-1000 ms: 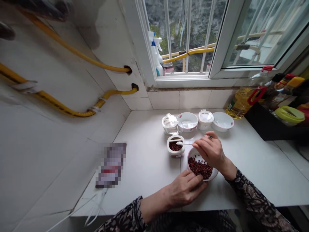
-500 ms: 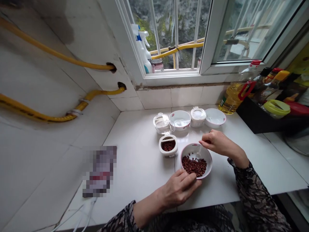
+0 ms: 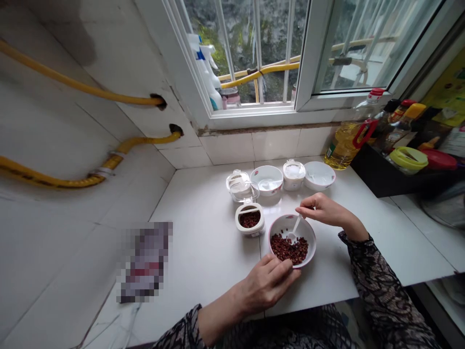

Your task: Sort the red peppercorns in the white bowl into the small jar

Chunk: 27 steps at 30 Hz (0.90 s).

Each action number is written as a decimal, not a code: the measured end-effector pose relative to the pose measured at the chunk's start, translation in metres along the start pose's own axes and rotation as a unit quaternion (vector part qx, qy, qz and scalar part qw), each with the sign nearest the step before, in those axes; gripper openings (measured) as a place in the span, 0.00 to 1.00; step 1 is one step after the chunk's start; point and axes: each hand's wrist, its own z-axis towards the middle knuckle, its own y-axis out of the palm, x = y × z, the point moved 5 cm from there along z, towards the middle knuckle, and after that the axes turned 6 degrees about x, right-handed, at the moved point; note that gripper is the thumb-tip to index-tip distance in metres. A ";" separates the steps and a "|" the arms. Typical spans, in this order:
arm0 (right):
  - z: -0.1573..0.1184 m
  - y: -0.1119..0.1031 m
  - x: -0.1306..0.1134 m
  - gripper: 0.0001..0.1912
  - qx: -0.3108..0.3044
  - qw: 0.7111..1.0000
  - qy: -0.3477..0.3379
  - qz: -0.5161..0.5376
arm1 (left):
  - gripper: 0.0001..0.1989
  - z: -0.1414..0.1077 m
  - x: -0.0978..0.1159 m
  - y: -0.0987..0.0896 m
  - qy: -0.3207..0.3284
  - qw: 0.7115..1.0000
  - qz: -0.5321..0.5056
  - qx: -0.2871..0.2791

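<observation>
In the head view, a white bowl (image 3: 312,242) with a pink rim stands near the counter's front edge, holding dark red peppercorns (image 3: 288,251). My left hand (image 3: 268,281) is closed on the bowl's near left rim. A small white spoon (image 3: 291,236) is pinched by its handle in my right hand (image 3: 320,209), above the far side of the bowl. The spoon's head rests among the peppercorns. Just left of the bowl is a white seasoning jar (image 3: 238,224), its clear lid (image 3: 250,191) raised, with similar dark red grains inside.
Behind are a clear-lidded jar (image 3: 236,180), a white bowl (image 3: 267,180), another lidded jar (image 3: 294,175) and a second white bowl (image 3: 319,175). An oil bottle (image 3: 341,145) and a black condiment box (image 3: 378,169) stand at right. A blurred-out object (image 3: 147,261) lies left.
The spoon's head now shows clearly in the peppercorns, its handle more upright. My left hand keeps its hold on the bowl. The whole view has shifted slightly.
</observation>
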 end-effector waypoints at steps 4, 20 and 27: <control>0.002 0.002 0.004 0.24 -0.010 0.998 0.026 0.050 | 0.09 -0.003 0.001 0.003 0.003 1.000 0.017 -0.019; 0.021 0.030 -0.010 0.29 0.124 0.958 0.083 0.244 | 0.09 0.001 0.001 0.003 0.015 0.999 0.045 -0.020; 0.013 0.021 -0.030 0.27 0.284 0.937 0.017 0.201 | 0.08 0.003 0.000 0.001 0.020 0.999 0.046 0.005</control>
